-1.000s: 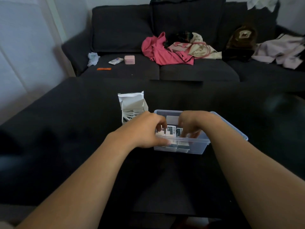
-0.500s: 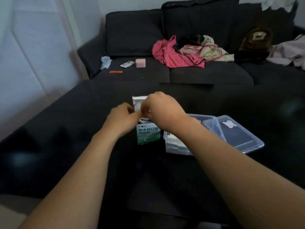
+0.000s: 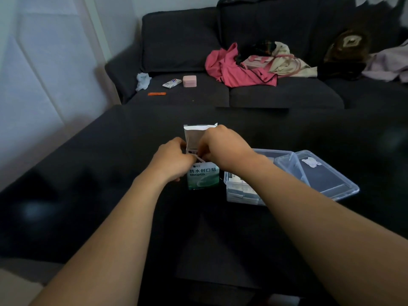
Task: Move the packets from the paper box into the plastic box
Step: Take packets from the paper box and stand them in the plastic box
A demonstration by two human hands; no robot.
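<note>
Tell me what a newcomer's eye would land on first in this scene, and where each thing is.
First, the two hands meeting at the centre of the dark table: the left hand holds the side of the open paper box while the right hand reaches into its top. Next, the clear plastic box just right of it, with packets inside. Farther back, the pink cloth stands out on the dark sofa.

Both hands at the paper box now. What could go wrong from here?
1. The paper box stands upright and narrow with its flap open; the left hand steadies its side while the right hand reaches into the top. A hard pull might tip it.
2. Packets poke out between the hands; loose ones could slip onto the dark table.
3. The plastic box lies under the right forearm, so a low carry might knock it.
</note>
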